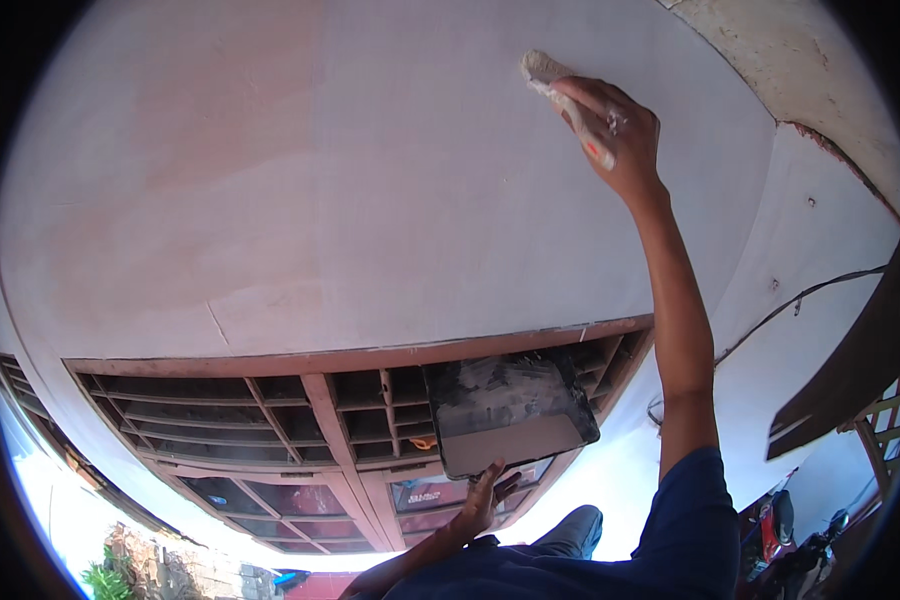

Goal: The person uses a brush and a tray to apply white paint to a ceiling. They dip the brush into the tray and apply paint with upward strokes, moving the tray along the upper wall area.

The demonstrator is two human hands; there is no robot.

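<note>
High on the pale wall [390, 200], my right hand [625, 125] is wrapped round the handle of a paintbrush [544, 66]. Its pale, paint-coated bristles point up and left against or close to the wall; contact cannot be made out. White smears mark the fingers. Lower down, my left hand [482, 500] grips the near edge of a black paint tray [444, 440]. Pale greyish paint [515, 437] pools in the tray's near part, and streaks cover its far slope. Pinkish patches [220, 100] show through the wall's whitish coat on the left.
Below the painted area is a brown wooden frame [335, 420] with slatted vents and glass panes, partly behind the tray. A dark cable [805, 292] runs along the right wall. A dark overhanging panel [850, 370] and a parked motorbike [805, 550] are at the right.
</note>
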